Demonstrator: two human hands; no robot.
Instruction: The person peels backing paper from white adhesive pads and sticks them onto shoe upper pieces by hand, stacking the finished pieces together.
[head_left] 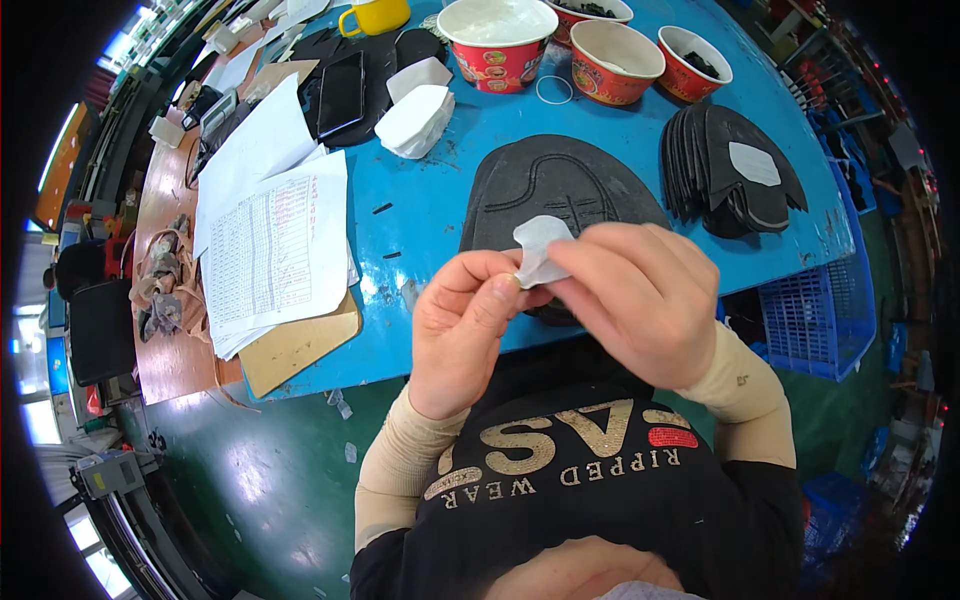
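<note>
Between my two hands I hold a small white paper-like piece (538,245) in front of my chest, above the table's near edge. My left hand (465,315) pinches its lower left side between thumb and fingers. My right hand (640,295) is closed on its right side, fingers bent over it. Just behind my hands lies a stack of black shoe-upper pieces (560,180) with a curved stitched or pressed line on top, partly hidden by my hands. Right of it stands another stack of black cut pieces (715,165) with a white label (753,163) on top.
On the blue table (400,330) stand several red-and-white paper bowls (497,45), some holding small black pieces. White stacked pieces (415,122), a black phone (341,93), a yellow mug (376,16) and printed sheets (275,250) lie leftward. A blue crate (815,315) sits below right.
</note>
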